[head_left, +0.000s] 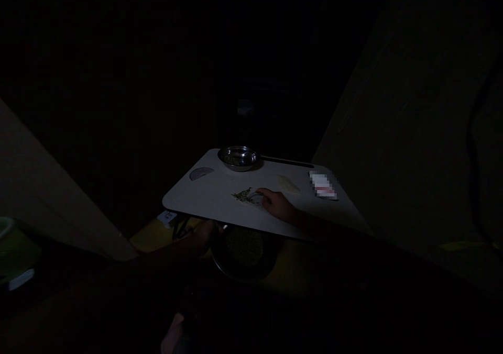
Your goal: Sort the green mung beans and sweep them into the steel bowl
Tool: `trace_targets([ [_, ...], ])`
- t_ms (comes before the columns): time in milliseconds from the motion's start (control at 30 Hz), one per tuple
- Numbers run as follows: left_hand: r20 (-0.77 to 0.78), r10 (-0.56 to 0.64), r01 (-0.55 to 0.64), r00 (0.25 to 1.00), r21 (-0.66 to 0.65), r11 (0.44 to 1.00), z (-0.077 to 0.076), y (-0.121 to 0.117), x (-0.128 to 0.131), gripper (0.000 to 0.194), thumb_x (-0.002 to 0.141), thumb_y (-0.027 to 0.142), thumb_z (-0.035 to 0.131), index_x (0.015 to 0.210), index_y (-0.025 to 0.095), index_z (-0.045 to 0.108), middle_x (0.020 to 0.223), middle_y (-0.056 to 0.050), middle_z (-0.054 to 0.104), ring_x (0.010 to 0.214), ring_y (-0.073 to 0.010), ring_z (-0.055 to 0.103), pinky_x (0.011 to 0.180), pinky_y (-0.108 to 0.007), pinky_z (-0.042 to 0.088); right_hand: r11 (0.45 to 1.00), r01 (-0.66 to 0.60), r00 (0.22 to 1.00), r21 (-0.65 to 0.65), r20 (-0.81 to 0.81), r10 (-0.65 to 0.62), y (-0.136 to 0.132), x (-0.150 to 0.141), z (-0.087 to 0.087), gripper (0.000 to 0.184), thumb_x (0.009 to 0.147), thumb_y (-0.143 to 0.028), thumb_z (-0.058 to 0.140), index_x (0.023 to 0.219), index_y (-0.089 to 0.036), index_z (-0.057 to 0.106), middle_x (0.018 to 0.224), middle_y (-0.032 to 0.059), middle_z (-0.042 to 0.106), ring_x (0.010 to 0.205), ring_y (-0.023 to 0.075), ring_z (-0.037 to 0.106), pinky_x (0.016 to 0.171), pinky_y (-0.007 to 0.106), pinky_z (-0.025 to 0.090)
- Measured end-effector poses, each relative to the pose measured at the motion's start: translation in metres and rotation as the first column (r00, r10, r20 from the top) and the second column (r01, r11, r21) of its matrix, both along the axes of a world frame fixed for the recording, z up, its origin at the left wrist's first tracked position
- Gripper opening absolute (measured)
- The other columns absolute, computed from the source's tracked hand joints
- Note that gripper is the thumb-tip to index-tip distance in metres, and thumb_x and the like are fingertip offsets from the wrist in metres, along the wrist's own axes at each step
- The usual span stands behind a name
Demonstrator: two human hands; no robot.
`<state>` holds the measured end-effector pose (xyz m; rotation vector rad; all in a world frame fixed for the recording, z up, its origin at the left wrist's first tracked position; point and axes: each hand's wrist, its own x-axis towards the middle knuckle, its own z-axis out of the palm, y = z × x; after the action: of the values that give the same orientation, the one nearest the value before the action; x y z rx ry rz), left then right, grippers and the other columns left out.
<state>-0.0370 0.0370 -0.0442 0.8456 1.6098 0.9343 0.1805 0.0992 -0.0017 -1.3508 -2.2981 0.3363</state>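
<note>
The scene is very dark. My right hand point(278, 203) rests on a small pale table point(208, 194), its fingers curled beside a little heap of green bits point(242, 195). Below the table's near edge my left hand point(202, 236) grips the rim of a dark round bowl point(242, 254) that holds green grains. A steel bowl point(239, 157) stands at the table's far edge.
On the table lie a round purplish slice point(201, 173) at the left, a pale patch point(288, 184) and a blurred white card point(323, 185) at the right. A yellow surface point(151, 237) shows under the table. Everything around is in darkness.
</note>
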Motion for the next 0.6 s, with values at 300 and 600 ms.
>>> trace_targets([
  [300, 0.037, -0.034, 0.034, 0.999, -0.025, 0.999, 0.0023, -0.0013, 0.0018, 0.010, 0.045, 0.015, 0.043, 0.037, 0.014, 0.048, 0.035, -0.001, 0.046, 0.036, -0.0126, 0.042, 0.041, -0.028, 0.035, 1.000, 0.003, 1.000, 0.017, -0.027, -0.002, 0.0026, 0.0007, -0.0019, 0.037, 0.068, -0.021, 0.037, 0.104, -0.021, 0.043, 0.073, 0.0012, 0.056, 0.057, 0.0101, 0.048, 0.055, 0.021, 0.036],
  [600, 0.006, 0.008, -0.008, 1.000, -0.053, 0.999, 0.0050, -0.0021, 0.0014, 0.009, 0.045, 0.016, 0.043, 0.040, 0.014, 0.050, 0.037, -0.002, 0.048, 0.037, -0.0134, 0.044, 0.042, -0.028, 0.035, 1.000, -0.010, 1.000, 0.018, -0.009, 0.010, 0.0076, -0.0081, 0.0014, 0.038, 0.068, -0.020, 0.036, 0.106, -0.020, 0.041, 0.074, 0.0022, 0.057, 0.058, 0.0101, 0.049, 0.056, 0.021, 0.036],
])
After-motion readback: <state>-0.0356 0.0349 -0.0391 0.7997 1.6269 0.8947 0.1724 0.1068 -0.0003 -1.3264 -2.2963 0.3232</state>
